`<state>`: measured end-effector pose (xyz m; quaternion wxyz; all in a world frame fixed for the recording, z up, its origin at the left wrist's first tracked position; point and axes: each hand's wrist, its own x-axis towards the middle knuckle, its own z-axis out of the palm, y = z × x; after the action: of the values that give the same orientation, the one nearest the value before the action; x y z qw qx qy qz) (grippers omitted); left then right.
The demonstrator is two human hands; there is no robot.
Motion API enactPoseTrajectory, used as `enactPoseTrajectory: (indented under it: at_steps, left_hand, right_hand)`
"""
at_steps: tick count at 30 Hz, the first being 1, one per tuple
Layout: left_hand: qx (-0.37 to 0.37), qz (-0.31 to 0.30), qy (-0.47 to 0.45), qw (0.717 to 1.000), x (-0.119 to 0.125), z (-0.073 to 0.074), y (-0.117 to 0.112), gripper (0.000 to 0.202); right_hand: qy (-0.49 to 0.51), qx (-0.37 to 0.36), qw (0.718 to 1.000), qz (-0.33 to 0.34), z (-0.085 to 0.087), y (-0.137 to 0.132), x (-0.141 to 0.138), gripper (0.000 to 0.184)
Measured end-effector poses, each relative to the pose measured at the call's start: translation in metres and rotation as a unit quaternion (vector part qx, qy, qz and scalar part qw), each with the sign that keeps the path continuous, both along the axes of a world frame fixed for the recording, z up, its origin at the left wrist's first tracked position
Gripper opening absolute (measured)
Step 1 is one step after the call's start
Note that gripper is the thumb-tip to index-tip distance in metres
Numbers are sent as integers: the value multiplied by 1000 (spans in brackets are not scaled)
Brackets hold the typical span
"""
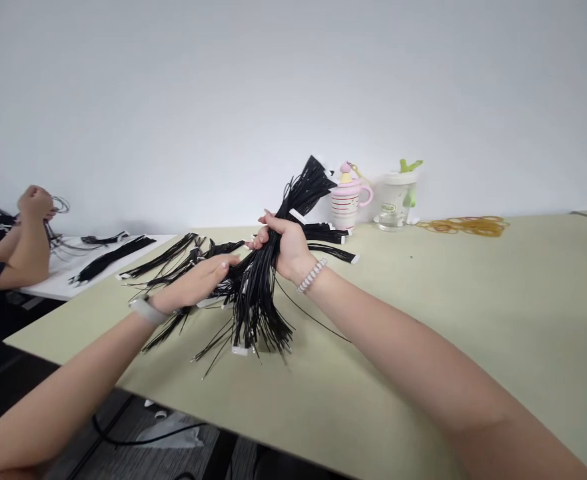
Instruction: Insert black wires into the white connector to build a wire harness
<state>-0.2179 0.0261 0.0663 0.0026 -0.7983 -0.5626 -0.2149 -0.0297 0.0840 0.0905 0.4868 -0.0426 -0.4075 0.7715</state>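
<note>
My right hand (290,248) is wrapped round the middle of a thick bundle of black wires (263,303). The bundle stands tilted, its upper end leaning right and its loose lower ends fanning out just over the table. My left hand (203,277) is stretched out flat beside the lower part of the bundle, its fingertips at or near the wires; whether they touch cannot be made out. More black wires with white connectors (166,257) lie spread on the table behind and beneath the left hand. Other wire bundles (330,233) lie just beyond the right hand.
A pink and white cup (344,210) and a clear lidded cup (393,203) stand against the wall. Yellow rubber bands (473,225) lie right of them. At left, a co-worker's hand (36,201) is raised above a white table (63,285) holding black wires. The pale green tabletop (423,287) ends at its front edge.
</note>
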Motion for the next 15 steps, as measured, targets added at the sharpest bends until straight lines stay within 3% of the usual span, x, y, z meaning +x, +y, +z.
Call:
enactPoseTrajectory:
  at_steps: [5,15]
  left_hand:
    - [37,29,-25,999,3,-14,27,51]
    - [94,59,-50,993,-3,-1,41,29]
  right_hand:
    - [-5,38,999,9,11,2,19,7]
    - [22,220,973,-72,66,-18,74,20]
